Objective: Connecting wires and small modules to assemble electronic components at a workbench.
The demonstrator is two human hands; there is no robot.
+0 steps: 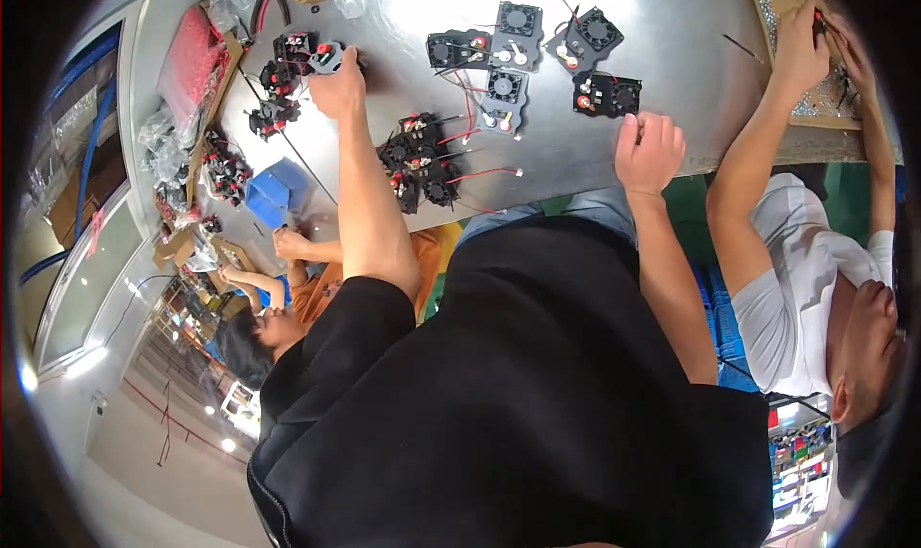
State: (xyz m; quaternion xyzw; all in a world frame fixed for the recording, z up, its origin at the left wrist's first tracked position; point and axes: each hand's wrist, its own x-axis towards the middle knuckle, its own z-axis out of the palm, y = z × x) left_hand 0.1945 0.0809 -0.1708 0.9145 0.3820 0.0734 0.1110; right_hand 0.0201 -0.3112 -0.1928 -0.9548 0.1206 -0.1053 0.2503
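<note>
At the left of the metal table, my left hand is stretched out, closed around the edge of a small grey-and-black fan module. Beside it lie several black modules with red parts, partly overlapping. My right hand rests at the table's near edge with its fingers curled in and nothing visible in them. Just beyond it lies a black fan module with a red-and-white connector. More fan modules with thin wires are spread over the table's middle.
A cluster of black modules with red wires lies near the front edge. At left stand a blue bin and pink bubble wrap. Co-workers sit on both sides; the right one's hands are over a cardboard tray of small parts.
</note>
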